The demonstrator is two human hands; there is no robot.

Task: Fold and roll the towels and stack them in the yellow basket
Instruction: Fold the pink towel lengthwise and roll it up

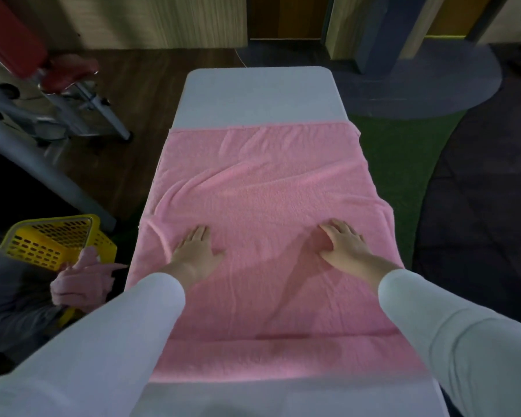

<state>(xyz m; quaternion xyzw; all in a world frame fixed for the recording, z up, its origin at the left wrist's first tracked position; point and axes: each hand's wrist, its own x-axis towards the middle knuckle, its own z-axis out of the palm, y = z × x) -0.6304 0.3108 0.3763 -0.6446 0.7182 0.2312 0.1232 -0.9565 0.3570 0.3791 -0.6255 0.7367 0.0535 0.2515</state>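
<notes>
A large pink towel (262, 188) lies spread over a white padded table (259, 94), its sides hanging over both long edges. My left hand (194, 251) rests flat on the towel's near left part, fingers straight. My right hand (345, 243) presses flat on the near right part. Wrinkles run across the cloth between and beyond my hands. The yellow basket (57, 239) stands on the floor to the left of the table, with a crumpled pink towel (82, 281) lying against its near side.
A grey cloth (9, 299) lies by the basket at the lower left. Metal-framed equipment with red padding (57, 73) stands at the far left. Green carpet (400, 164) and a dark rug border the table's right side.
</notes>
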